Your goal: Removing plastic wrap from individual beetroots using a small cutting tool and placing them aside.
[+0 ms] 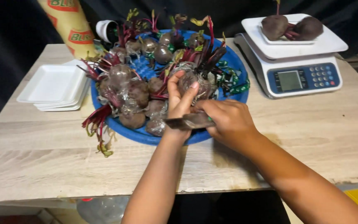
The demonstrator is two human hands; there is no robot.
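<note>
Fingers of the left hand (180,96) curl around a film-wrapped beetroot (193,83) at frame centre, above the blue basin (237,70). Beside it, the right hand (228,120) pinches a knife (187,121) whose blade points left.

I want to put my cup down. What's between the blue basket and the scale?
Nothing. The head view shows only bare wooden table between the basket and the scale.

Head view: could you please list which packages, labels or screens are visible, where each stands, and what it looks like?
Scale screen: front of the white scale, right; grey rectangle on a blue panel.
Roll: back left; tan cylinder with red and green label patches.
Foam trays: left of the blue basin; white stack.
</note>
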